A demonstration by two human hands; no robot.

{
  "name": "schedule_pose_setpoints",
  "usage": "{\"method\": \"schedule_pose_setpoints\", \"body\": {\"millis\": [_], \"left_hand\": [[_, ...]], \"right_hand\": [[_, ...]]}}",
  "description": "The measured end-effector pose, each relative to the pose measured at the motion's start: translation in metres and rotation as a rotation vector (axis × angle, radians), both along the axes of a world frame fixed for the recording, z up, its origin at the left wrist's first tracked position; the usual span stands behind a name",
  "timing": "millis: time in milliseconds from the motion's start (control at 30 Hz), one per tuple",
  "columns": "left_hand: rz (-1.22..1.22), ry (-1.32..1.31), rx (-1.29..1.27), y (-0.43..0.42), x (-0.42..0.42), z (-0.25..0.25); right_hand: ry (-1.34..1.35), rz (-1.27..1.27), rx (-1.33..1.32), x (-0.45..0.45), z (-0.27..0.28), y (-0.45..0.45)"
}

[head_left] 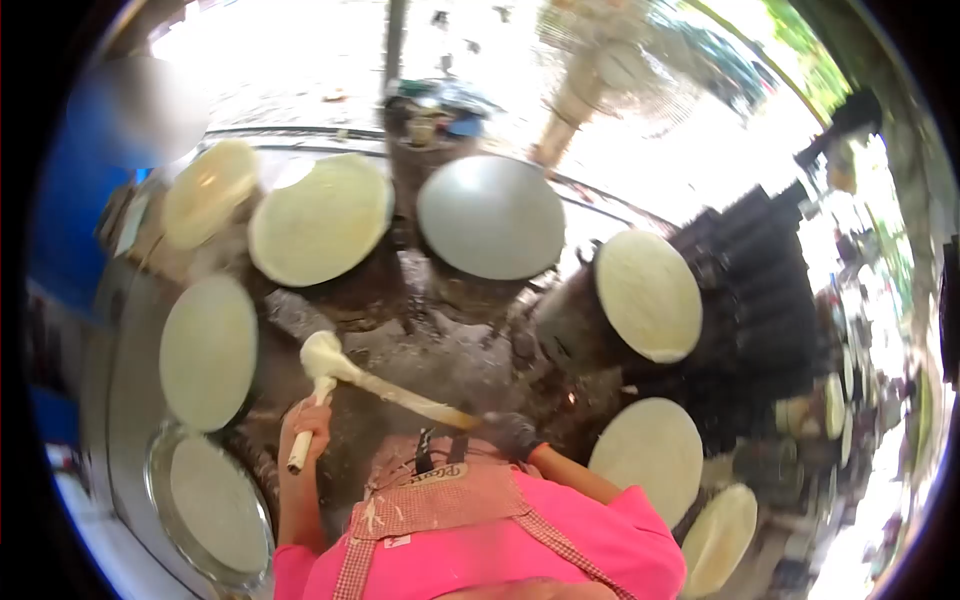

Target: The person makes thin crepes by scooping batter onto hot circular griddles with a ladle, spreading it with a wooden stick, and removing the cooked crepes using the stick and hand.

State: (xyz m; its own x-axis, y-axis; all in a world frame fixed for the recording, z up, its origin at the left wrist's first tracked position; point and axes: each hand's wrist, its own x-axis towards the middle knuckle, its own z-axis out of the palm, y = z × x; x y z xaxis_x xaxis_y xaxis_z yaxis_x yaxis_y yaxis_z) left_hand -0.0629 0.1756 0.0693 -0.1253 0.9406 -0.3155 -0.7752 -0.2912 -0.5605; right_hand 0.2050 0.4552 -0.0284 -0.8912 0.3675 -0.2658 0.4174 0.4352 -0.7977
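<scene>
My left hand [308, 426], bare, is wrapped round a short pale stick [299, 452] whose upper end meets a lump of creamy white batter or dough [321, 353]. From that lump a long wooden stick [405, 395], coated pale along much of its length, slants down to the right. Its browner end reaches my right hand [508, 434], which wears a dark glove and is closed on it near my apron [430, 500]. Both hands are in front of my body, inside a ring of round griddles. Exactly how the two sticks meet under the white lump is hidden.
A bare grey griddle [490, 217] stands ahead. Pale round sheets lie around me, including one ahead left [321, 220], one ahead right [649, 296] and one at right [648, 460]. A metal-rimmed round pan [158, 490] is at lower left. A fan [615, 65] stands beyond.
</scene>
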Motion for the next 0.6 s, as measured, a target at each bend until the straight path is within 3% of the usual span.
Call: {"method": "schedule_pose_setpoints", "body": {"millis": [67,100,167,233,300,367,433,500,567,600], "left_hand": [[-0.106,-0.010,0.072,0.094,-0.005,-0.001],[-0.173,0.005,0.146,0.132,-0.009,-0.002],[-0.292,0.091,0.260,0.202,-0.023,-0.006],[-0.391,0.246,0.201,0.260,-0.036,0.019],[-0.537,0.499,0.144,0.311,-0.066,0.020],[-0.591,1.270,-0.288,0.360,-0.080,0.040],[-0.667,1.441,-0.429,0.404,-0.091,0.036],[-0.645,1.435,-0.532,0.449,-0.102,-0.010],[-0.573,1.661,-0.639,0.493,-0.130,-0.090],[-0.536,1.762,-0.684,0.505,-0.133,-0.112]], "right_hand": [[0.100,-0.234,0.063,0.064,-0.022,0.046],[0.086,-0.290,0.226,0.088,-0.026,0.067],[-0.337,-0.239,0.708,0.106,0.015,0.107],[-0.212,-0.741,0.487,0.126,-0.011,0.145],[-0.252,-0.801,0.468,0.094,0.053,0.173],[0.184,-0.737,0.749,0.067,0.056,0.194],[0.149,-0.551,0.837,0.018,0.062,0.206],[0.096,-0.456,0.830,-0.040,0.061,0.207],[-0.237,-0.411,0.761,-0.090,0.057,0.211],[-0.257,-0.444,0.732,-0.095,0.063,0.208]]}}
